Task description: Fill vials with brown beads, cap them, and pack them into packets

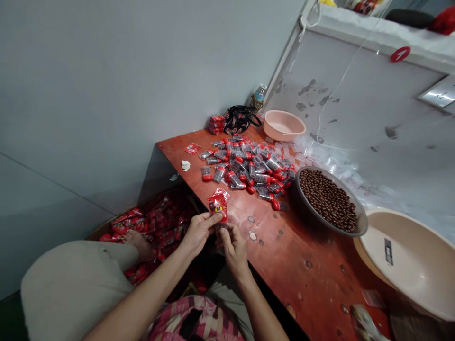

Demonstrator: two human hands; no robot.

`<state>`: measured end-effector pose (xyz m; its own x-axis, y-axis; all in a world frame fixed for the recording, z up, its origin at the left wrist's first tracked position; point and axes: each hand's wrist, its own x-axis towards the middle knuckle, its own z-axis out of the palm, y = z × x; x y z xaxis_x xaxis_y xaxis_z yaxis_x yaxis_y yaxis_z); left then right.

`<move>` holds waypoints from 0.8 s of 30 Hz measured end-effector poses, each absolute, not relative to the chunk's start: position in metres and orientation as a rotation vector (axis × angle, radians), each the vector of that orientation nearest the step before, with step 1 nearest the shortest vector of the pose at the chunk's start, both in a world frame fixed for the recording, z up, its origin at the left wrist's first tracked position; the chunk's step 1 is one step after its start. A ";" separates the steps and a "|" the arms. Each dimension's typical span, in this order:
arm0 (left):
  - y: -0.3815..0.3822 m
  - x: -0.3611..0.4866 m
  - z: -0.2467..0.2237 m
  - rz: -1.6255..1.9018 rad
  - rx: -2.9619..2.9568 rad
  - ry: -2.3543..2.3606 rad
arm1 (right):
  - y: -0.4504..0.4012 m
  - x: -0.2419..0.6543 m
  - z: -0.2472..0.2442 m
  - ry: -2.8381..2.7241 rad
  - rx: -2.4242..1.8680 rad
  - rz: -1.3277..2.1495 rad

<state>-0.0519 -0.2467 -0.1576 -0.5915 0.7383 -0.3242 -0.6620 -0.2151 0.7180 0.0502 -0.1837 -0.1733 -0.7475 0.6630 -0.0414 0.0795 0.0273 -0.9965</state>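
Observation:
At the table's near edge, my left hand (199,232) is closed, pinching a red printed packet (217,204) with a yellow mark on it. My right hand (235,247) is closed just beside it, thumb and fingers on the lower, clear part of the same packet, which they largely cover. Just beyond the fingers, flat red printed wrappers (221,192) lie on the table. A large heap of small clear containers with red caps (245,163) spreads farther back; dark round pieces show inside them.
A grey bowl of brown balls (327,201) stands on the red table (280,265), beside a large cream basin (415,265). Behind are a pink basin (284,125), a dark bag (240,119) and clear plastic pieces (341,163). Red packets (159,222) fill the space below left.

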 end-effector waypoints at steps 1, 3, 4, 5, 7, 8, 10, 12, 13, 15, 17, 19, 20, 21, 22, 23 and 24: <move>-0.248 -0.053 -0.157 1.894 0.136 1.091 | -0.183 0.050 -0.175 -1.807 -0.743 1.879; -0.251 -0.055 -0.156 1.833 0.181 1.111 | -0.182 0.048 -0.177 -1.669 -0.714 2.100; -0.252 -0.056 -0.156 1.812 0.192 1.120 | -0.181 0.048 -0.178 -1.628 -0.706 2.166; -0.252 -0.057 -0.155 1.801 0.193 1.132 | -0.181 0.048 -0.178 -1.620 -0.710 2.181; -0.252 -0.058 -0.155 1.810 0.180 1.157 | -0.182 0.048 -0.176 -1.700 -0.742 2.062; -0.252 -0.059 -0.155 1.819 0.169 1.162 | -0.182 0.048 -0.175 -1.768 -0.758 1.958; -0.251 -0.058 -0.156 1.834 0.147 1.146 | -0.184 0.049 -0.172 -1.900 -0.769 1.762; -0.250 -0.058 -0.157 1.843 0.126 1.124 | -0.184 0.049 -0.171 -1.967 -0.759 1.680; -0.251 -0.058 -0.158 1.843 0.123 1.121 | -0.184 0.048 -0.171 -1.960 -0.749 1.705; -0.252 -0.059 -0.158 1.821 0.150 1.124 | -0.183 0.046 -0.173 -1.866 -0.720 1.871; -0.254 -0.060 -0.156 1.778 0.203 1.126 | -0.182 0.044 -0.174 -1.713 -0.691 2.085; -0.255 -0.062 -0.155 1.752 0.238 1.121 | -0.183 0.043 -0.175 -1.623 -0.685 2.180; -0.255 -0.063 -0.154 1.752 0.237 1.119 | -0.183 0.042 -0.174 -1.633 -0.695 2.153; -0.255 -0.063 -0.153 1.761 0.223 1.116 | -0.184 0.042 -0.173 -1.676 -0.705 2.088; -0.254 -0.064 -0.153 1.773 0.200 1.110 | -0.185 0.043 -0.172 -1.742 -0.716 1.999; -0.253 -0.064 -0.154 1.788 0.171 1.100 | -0.185 0.043 -0.171 -1.816 -0.723 1.904; -0.252 -0.063 -0.155 1.802 0.143 1.088 | -0.186 0.044 -0.170 -1.881 -0.728 1.814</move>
